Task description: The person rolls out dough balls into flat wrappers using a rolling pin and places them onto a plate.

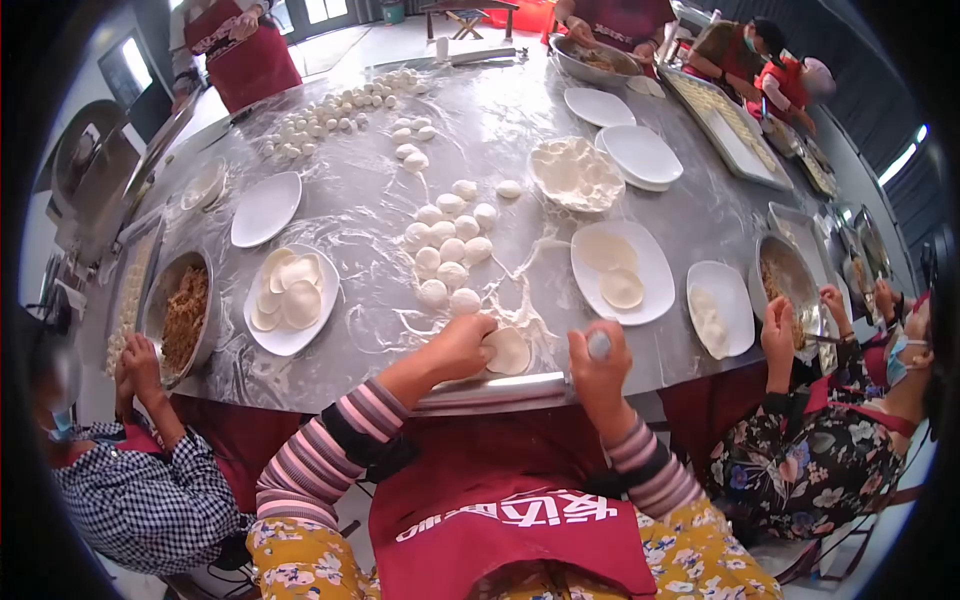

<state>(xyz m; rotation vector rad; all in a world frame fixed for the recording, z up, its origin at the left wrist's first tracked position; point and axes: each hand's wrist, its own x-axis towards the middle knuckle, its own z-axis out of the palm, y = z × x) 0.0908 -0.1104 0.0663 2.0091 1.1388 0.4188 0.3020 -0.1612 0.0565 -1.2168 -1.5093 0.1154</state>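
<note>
My left hand (459,346) is closed at the table's near edge, its fingers pinching the left rim of a flat round dough wrapper (510,351). Just to the right, my right hand (599,368) wraps round a rolling pin (598,345), whose pale rounded end shows above the fist. Beyond my left hand, several floured dough balls (452,250) lie in a loose cluster. To the left is a white plate (290,337) of stacked wrappers (300,303). On the right, another plate (643,300) carries a few wrappers (621,288).
A bowl of flour (577,175) stands beyond the right plate. Bowls of filling (184,315) sit at both sides. More dough balls (340,110) are spread at the far left. Co-workers stand or sit round the metal table (380,200), one close on each side of me.
</note>
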